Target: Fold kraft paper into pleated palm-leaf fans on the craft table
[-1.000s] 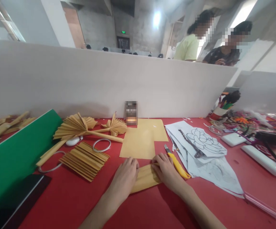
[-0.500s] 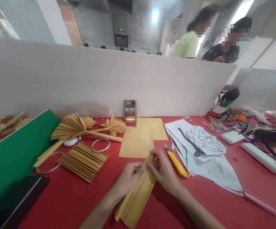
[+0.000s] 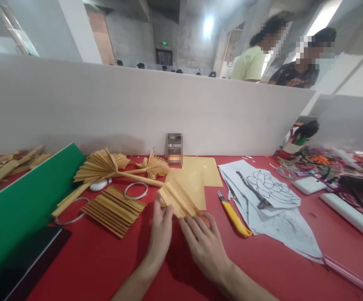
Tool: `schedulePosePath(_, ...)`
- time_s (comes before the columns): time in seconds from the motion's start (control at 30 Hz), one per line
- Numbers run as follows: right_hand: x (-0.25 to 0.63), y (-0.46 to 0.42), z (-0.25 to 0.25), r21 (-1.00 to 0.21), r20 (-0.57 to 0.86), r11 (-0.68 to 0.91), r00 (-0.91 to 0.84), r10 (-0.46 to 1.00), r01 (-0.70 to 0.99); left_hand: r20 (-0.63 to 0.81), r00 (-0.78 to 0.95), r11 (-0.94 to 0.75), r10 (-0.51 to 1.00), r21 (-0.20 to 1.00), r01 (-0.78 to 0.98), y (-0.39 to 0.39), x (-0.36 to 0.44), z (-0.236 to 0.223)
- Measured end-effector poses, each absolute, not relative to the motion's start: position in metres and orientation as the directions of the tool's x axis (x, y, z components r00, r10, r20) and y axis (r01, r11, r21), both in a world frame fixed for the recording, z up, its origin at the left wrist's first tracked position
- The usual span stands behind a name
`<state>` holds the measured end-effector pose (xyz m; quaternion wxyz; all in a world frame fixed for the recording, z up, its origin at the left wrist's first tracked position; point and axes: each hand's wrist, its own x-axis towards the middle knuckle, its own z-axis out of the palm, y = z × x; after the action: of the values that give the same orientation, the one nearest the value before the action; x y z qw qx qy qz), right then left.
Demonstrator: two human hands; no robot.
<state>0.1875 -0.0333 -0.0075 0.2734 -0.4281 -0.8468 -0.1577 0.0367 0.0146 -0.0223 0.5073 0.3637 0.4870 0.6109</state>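
Creased brown paper: the tan, softly ridged rectangular paper (image 3: 181,200) is between my two hands, tilted in front of the flat sheets; I judge this to be the creasing or pleat-shaping step.

Left hand: my left hand (image 3: 161,232) is nearly closed, thumb and fingers pinching the paper's left side.

Right hand: my right hand (image 3: 204,242) is part open, fingers bent over the near edge (whether the thumb grips underneath, I can't tell).

Folds: as I judge it, the next move calls for lined-up edges and even finger pressure along a ridge, so the pleat doesn't skew.

Flat sheets: smooth tan paper sheets (image 3: 212,173) lie behind my work, with their right and near edges showing.

Knife side: the yellow-handled utility knife (image 3: 235,220) lies right of my right hand, just beside the white papers with line drawings (image 3: 272,188); I'd keep my elbow shy of it.

Pleated side: the brown accordion-folded paper (image 3: 115,211) bounds my left reach, near the pale wire ring (image 3: 136,191).

Red tabletop: the glossy red surface (image 3: 106,267) shows on both sides of my forearms, giving sideways room.
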Motion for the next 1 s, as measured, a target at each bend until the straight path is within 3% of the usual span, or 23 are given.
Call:
schedulePosePath(0.2, 0.205, -0.016, -0.002, 0.121, 0.643, 0.503, -0.453, 0.617, 0.856, -0.177, -0.032, 0.139, 0.984, 0.860, -0.492, 0.012, 0.045, -0.013)
schedulePosePath(0.33, 0.203, -0.011, -0.001, 0.120, 0.632, 0.547, -0.489, 0.601, 0.829, -0.187, 0.143, 0.235, 0.972, 0.804, -0.547, 0.007, 0.050, -0.008)
schedulePosePath(0.43, 0.206, -0.006, 0.001, -0.078, 0.628, 0.585, -0.416, 0.658, 0.807, -0.076, 0.077, 0.101, 0.994, 0.908, -0.406, 0.010, 0.040, -0.011)
schedulePosePath(0.53, 0.218, -0.001, 0.012, -0.334, 0.504, 0.552, -0.350, 0.790, 0.764, 0.200, -0.066, -0.203, 0.978, 0.979, -0.033, 0.018, 0.018, -0.012)
schedulePosePath(0.6, 0.227, 0.002, 0.025, -0.410, 0.384, 0.531, -0.388, 0.838, 0.741, 0.283, 0.037, -0.285, 0.959, 0.948, 0.143, 0.022, 0.003, -0.011)
schedulePosePath(0.7, 0.233, 0.006, 0.042, -0.432, 0.284, 0.507, -0.420, 0.862, 0.746, 0.160, 0.170, -0.183, 0.972, 0.975, 0.129, 0.023, -0.007, -0.011)
schedulePosePath(0.83, 0.225, 0.008, 0.047, -0.457, 0.231, 0.470, -0.409, 0.883, 0.755, -0.013, 0.139, 0.011, 0.990, 1.000, 0.015, 0.019, -0.003, -0.011)
schedulePosePath(1.0, 0.205, 0.009, 0.028, -0.533, 0.228, 0.442, -0.381, 0.896, 0.721, -0.060, 0.162, 0.068, 0.985, 0.996, -0.049, 0.017, -0.002, -0.009)
